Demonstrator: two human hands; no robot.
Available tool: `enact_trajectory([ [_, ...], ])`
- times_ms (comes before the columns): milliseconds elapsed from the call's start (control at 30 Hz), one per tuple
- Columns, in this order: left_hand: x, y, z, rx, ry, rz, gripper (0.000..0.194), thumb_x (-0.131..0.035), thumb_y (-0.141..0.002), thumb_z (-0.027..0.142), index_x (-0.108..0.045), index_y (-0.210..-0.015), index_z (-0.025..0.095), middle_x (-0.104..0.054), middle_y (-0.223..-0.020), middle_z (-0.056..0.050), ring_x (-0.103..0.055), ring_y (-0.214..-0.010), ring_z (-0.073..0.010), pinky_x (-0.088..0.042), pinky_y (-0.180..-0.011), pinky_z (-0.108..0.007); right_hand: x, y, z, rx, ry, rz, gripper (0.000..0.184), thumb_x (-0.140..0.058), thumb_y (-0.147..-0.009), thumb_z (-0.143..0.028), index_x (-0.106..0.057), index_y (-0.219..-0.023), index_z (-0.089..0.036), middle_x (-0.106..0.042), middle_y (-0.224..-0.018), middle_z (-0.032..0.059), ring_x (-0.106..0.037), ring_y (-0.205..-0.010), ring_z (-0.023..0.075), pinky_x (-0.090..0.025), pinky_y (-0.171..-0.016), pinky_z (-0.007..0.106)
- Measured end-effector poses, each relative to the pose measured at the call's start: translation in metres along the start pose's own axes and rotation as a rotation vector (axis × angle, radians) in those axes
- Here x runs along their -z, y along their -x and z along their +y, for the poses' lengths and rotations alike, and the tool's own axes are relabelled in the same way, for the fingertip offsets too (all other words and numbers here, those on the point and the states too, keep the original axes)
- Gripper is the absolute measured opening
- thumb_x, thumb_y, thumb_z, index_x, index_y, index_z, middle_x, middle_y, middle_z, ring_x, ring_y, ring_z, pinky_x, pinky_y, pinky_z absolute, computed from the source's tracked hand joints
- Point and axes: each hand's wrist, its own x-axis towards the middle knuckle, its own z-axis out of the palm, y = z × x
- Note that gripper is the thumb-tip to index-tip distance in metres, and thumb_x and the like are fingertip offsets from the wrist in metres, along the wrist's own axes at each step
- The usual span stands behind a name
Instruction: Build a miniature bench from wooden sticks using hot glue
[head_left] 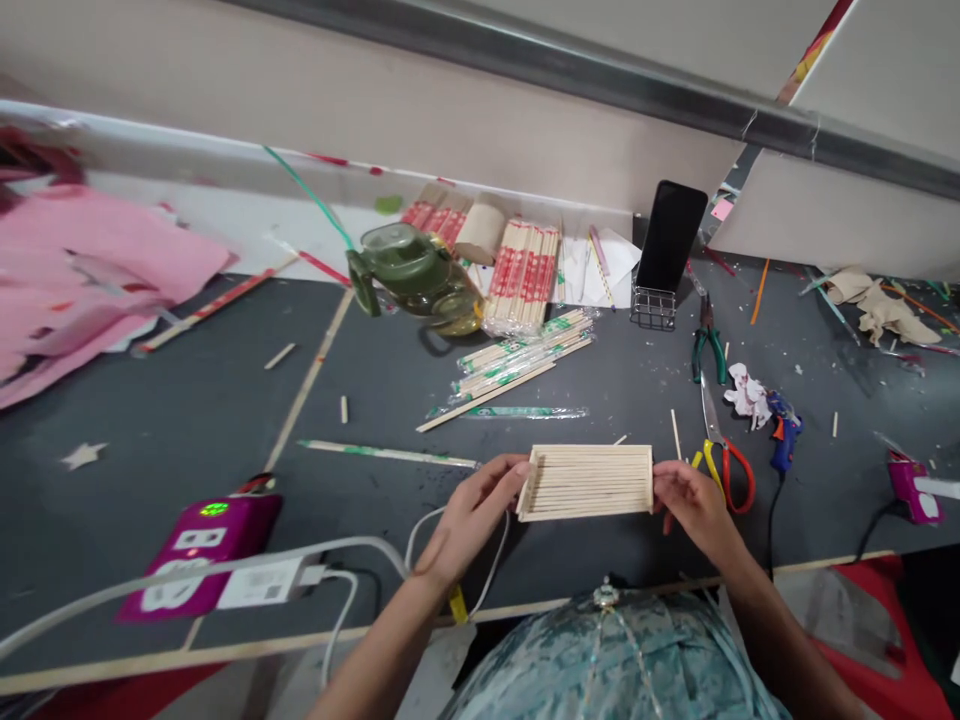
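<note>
A shallow rectangular tray made of pale wooden sticks (592,482) is held up over the near part of the dark table. My left hand (487,505) grips its left end, thumb on the rim. At the opposite end, the fingers of my right hand (690,498) close on the short side. Just beyond the tray lie chopsticks in clear and green wrappers (521,355) and one flat wrapper (525,412). Scissors with red and yellow handles (724,460) rest close to my right hand, beside a blue glue gun (784,435).
Green-handled pliers (709,345) and a propped phone (670,235) stand farther back. A green bottle (409,265) lies near bundled red-wrapped chopsticks (523,275). A purple power strip (202,550) with white cables (337,545) occupies the left front. Pink sheets (97,260) cover the far left.
</note>
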Motion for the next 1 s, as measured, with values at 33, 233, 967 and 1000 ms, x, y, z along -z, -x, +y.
enact_trajectory([
  [33,-0.002,-0.006,-0.001,-0.011,0.005,0.026,0.052,-0.06,-0.083,0.071,-0.073,-0.094,0.021,-0.072,-0.081,-0.004,-0.064,-0.076,-0.0224,-0.051,-0.066,-0.029,0.001,-0.006,-0.001,0.005,0.008,0.021,0.038,-0.069,-0.083,-0.053,-0.067,-0.102,-0.02,-0.068,-0.073,0.0022,-0.065,-0.063,0.018,-0.05,-0.042,0.024],
  [233,-0.023,-0.04,0.006,-0.137,-0.002,0.06,0.061,-0.06,-0.081,0.073,-0.073,-0.107,0.02,-0.076,-0.1,-0.008,-0.066,-0.083,-0.0237,-0.055,-0.073,-0.032,0.015,-0.043,-0.009,0.105,0.058,0.167,0.04,-0.067,-0.082,-0.051,-0.067,-0.109,-0.02,-0.07,-0.084,0.0049,-0.066,-0.07,0.0178,-0.052,-0.047,0.024],
  [967,0.045,-0.072,0.024,-0.158,-1.086,0.473,0.027,-0.046,-0.098,0.028,-0.07,-0.104,0.018,-0.064,-0.106,-0.012,-0.063,-0.092,-0.0272,-0.044,-0.07,-0.034,0.035,-0.031,-0.019,0.299,0.264,0.46,0.038,-0.061,-0.091,-0.048,-0.073,-0.109,-0.016,-0.078,-0.092,0.0107,-0.067,-0.067,0.018,-0.052,-0.06,0.03],
  [1000,0.046,-0.073,0.026,-0.161,-1.097,0.479,0.028,-0.046,-0.098,0.029,-0.07,-0.104,0.018,-0.064,-0.106,-0.013,-0.063,-0.095,-0.028,-0.045,-0.071,-0.035,0.035,-0.031,-0.02,0.321,0.274,0.485,0.037,-0.062,-0.091,-0.048,-0.073,-0.107,-0.016,-0.078,-0.092,0.0106,-0.069,-0.07,0.0188,-0.054,-0.063,0.03],
])
